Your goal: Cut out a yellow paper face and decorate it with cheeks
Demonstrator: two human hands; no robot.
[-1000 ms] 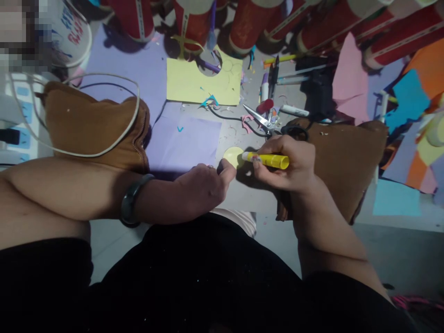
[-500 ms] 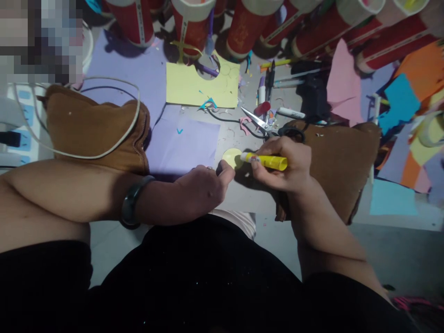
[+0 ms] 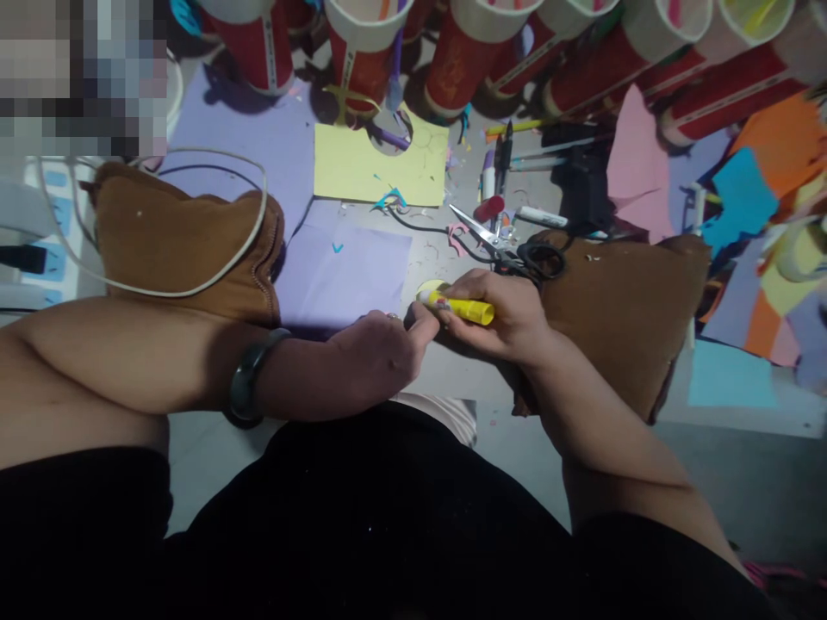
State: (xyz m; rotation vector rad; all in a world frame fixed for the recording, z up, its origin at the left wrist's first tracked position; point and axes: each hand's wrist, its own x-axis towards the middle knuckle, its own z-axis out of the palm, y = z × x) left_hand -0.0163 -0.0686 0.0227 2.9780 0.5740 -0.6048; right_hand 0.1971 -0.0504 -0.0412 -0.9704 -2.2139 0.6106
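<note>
A yellow glue stick lies in the grip of my right hand, its pale tip pointing left over a small pale-yellow paper circle. Whether the tip touches the paper cannot be made out. My left hand has its fingers curled at the circle's near edge, holding it against the table; part of the circle is hidden by the fingers and the glue stick. Just beyond my right hand, black-handled scissors lie with blades pointing up and left. A lilac paper sheet lies beside my left hand.
Red-and-white paper cups line the far side. A yellow sheet with a cut-out lies before them, near markers. Brown cushions flank my arms; a white cable crosses the left one. Coloured paper scraps lie right.
My right hand has moved left with the glue stick, bringing its tip from beside the paper circle to over it. My left hand stays nearly in place.
</note>
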